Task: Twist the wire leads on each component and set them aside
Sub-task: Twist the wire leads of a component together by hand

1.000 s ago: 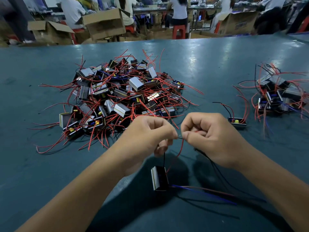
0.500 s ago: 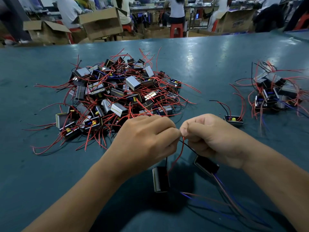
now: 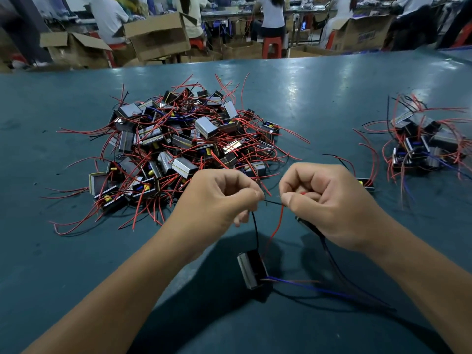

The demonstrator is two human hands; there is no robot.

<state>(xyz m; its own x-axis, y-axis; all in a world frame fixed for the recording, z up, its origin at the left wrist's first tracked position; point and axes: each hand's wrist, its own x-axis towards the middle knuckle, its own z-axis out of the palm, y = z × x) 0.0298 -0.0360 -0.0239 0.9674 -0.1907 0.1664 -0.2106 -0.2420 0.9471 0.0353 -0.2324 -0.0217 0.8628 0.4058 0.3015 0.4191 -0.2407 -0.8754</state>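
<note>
- A worker's left hand [image 3: 219, 198] and right hand [image 3: 329, 200] meet just above the hanging component [image 3: 252, 270], each with curled fingers pinching the ends of its leads; a short dark stretch of wire runs taut between the two thumbs.
- A black lead [image 3: 255, 231] and a red lead [image 3: 275, 228] rise from the component to the pinch, so the small dark block appears to dangle below the hands, low over the worktop [image 3: 319, 98], its weight likely keeping the leads straight for twisting.
- The right hand also seems to trap a second dark bundle of wires [image 3: 332, 254] under its palm, trailing away to the right of the component; what it ends in is hard to tell.
- Beyond the component and to its left lies the large untwisted pile [image 3: 184, 144], red leads splayed outward, some tips reaching close to the left hand's knuckles.
- Far to the component's right sits the smaller set-aside heap [image 3: 429, 146], with one lone unit [image 3: 366, 183] between it and the right hand.
- Bare worktop stretches between the component and that heap, giving a judged clear path for setting the piece aside; the far edge meets cartons [image 3: 158, 34] and seated workers.
</note>
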